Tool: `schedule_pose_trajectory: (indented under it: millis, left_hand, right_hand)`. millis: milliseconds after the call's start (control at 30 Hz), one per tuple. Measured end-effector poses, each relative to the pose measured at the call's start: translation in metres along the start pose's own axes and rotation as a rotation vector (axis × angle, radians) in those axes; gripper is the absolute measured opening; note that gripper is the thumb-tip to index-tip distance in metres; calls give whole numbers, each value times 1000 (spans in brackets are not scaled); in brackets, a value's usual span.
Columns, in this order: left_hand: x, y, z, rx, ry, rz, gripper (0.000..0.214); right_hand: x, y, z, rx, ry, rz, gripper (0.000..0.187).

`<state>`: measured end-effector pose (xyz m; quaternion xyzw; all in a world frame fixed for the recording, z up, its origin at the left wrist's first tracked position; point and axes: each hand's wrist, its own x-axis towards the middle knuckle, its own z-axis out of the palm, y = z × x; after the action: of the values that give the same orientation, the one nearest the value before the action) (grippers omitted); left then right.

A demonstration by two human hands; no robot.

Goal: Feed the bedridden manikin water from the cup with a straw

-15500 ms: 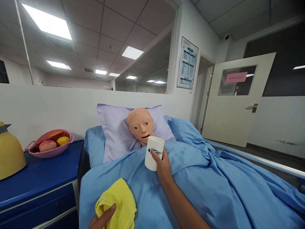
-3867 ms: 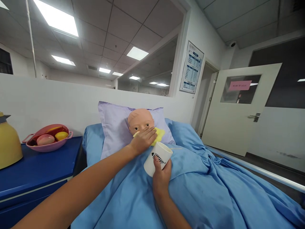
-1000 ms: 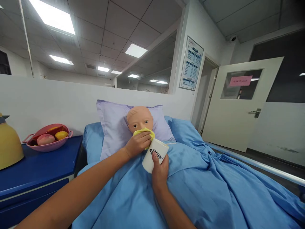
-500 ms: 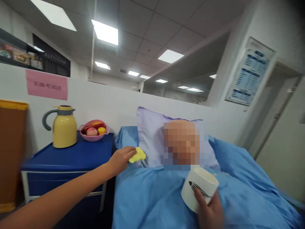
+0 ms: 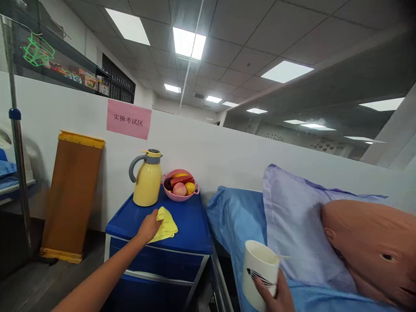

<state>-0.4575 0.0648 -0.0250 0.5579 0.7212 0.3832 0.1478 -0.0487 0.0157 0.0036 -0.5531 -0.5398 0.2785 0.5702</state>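
Observation:
My left hand point(image 5: 148, 226) reaches out over the blue bedside cabinet point(image 5: 191, 234) and is closed on a yellow cloth point(image 5: 166, 225) that lies on the cabinet top. My right hand point(image 5: 276, 297) grips a white cup point(image 5: 259, 271) with a dark fish mark, held upright low beside the bed. A manikin's head point(image 5: 370, 247) rests on a lilac pillow point(image 5: 292, 221) at the right, under blue bedding point(image 5: 234, 212).
A yellow thermos jug point(image 5: 147, 178) and a pink bowl of fruit point(image 5: 180, 186) stand at the back of the cabinet. A brown board point(image 5: 71, 195) leans on the white partition wall. A metal pole point(image 5: 17, 143) stands at far left.
The view has swung left. My left hand took the yellow cloth from the manikin's face across to the cabinet top. My right hand lowered the cup away from the face.

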Motion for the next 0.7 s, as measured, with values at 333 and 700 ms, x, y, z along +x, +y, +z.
schedule_pose_trajectory:
  millis: [333, 700]
  left_hand:
    - [57, -44, 12, -117, -20, 215, 60]
    - [91, -64, 24, -392, 101, 282, 47]
  right_hand:
    - [23, -11, 207, 490, -252, 148, 61]
    - [65, 2, 255, 552, -431, 13, 75]
